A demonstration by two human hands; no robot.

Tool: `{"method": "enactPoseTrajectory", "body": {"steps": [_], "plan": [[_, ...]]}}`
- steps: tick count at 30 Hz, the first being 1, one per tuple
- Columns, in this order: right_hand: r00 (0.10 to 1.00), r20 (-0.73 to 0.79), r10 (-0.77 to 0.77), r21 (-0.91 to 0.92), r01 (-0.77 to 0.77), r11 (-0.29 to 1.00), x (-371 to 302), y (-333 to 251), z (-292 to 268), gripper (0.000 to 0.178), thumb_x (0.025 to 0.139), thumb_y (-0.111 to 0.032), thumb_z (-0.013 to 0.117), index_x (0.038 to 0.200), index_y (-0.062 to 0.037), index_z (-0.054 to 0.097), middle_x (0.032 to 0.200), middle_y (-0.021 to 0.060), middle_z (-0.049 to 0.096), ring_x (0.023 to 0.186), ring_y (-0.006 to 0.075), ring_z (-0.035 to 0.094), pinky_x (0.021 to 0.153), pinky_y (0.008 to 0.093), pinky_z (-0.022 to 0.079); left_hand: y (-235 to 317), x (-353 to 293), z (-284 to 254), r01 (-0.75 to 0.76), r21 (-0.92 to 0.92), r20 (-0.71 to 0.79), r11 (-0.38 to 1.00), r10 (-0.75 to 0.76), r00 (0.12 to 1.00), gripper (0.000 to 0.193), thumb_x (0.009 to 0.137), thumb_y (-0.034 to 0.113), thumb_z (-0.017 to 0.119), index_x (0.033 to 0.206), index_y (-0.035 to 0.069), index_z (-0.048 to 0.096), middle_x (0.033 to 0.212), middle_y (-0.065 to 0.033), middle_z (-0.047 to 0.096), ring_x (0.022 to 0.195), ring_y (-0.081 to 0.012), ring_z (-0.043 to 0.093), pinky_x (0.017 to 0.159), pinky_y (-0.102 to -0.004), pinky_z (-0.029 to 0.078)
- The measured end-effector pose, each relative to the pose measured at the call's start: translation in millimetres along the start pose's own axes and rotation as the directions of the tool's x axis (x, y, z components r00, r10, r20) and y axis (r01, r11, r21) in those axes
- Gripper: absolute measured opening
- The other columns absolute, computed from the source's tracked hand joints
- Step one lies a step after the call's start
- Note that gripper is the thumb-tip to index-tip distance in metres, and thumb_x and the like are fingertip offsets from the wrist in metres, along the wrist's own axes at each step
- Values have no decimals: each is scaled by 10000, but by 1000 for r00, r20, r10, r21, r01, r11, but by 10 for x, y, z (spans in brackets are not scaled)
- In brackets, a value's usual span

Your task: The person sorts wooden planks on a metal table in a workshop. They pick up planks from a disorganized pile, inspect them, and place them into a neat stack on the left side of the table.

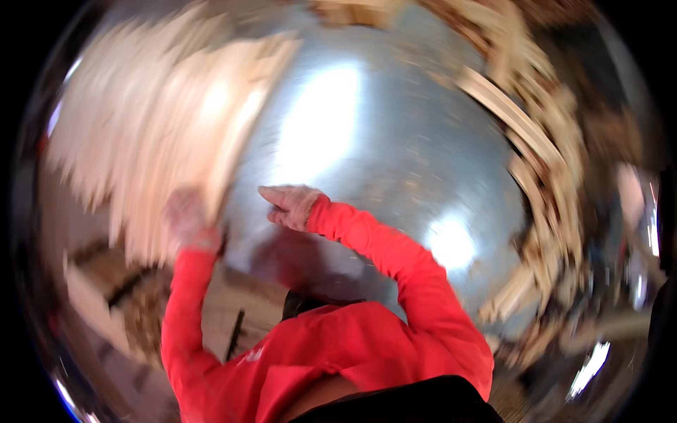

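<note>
The left hand (189, 217) is over the near right part of a broad row of pale wooden strips (190, 106), its fingers blurred by motion; I cannot tell whether they pinch a strip, press on the wood or only hover. The strips lie side by side, running away ahead of this hand and spreading out to its left, their near ends uneven.

The right hand (290, 204) is to the right of the left one, well apart from it, above a shiny metal surface (395, 162). Its fingers point left toward the strips, extended and partly spread, with nothing between them. A dark, reddish reflection (285, 261) shows in the metal just on the near side of this hand, and a bright glare (321, 120) lies beyond it.

Well to the right of the right hand, a loose heap of wood pieces (560, 190) curves along the far side of the metal, with one pale strip (508, 113) along its inner edge. A wooden box (95, 292) stands to the near left of the left hand.

On the red top (345, 338), nearer the body than both hands, a small pale mark (252, 354) looks like printing, too blurred to read
</note>
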State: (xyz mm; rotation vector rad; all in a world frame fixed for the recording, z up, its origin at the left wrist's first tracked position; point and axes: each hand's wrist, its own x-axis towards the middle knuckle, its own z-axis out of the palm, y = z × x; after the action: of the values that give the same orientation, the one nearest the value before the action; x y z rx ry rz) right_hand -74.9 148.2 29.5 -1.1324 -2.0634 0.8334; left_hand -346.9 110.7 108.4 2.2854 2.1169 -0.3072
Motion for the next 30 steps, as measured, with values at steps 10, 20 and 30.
{"method": "enactPoseTrajectory", "body": {"steps": [10,20,30], "plan": [[703,-438,560,-837,-546,30,-776,2279,-4591,863,776,-253,722,1498,-133,263,1503,101,391,1387,315,363,1146,543,215,1921,104,-606,-473,-212,-431,855,352,831,864,897,551,564,1471,-39,301,1433,-302,396,1330,-474,372,1104,-537,303],[921,-43,388,-822,-254,510,-2011,1442,-4344,360,836,-305,578,1147,-125,603,1148,107,587,1082,292,538,897,451,423,5715,889,-942,-435,-262,368,861,506,780,897,792,420,700,1491,105,235,1443,-230,403,1339,-365,399,1076,-446,350],[560,-562,609,-711,-703,-9,-4520,2084,-7023,1136,679,-485,793,1543,-157,132,1538,175,294,1430,355,264,1171,490,187,5390,-228,-423,-188,-454,244,871,325,914,494,805,319,679,1249,115,605,999,-212,694,938,-373,672,811,-468,530]]}}
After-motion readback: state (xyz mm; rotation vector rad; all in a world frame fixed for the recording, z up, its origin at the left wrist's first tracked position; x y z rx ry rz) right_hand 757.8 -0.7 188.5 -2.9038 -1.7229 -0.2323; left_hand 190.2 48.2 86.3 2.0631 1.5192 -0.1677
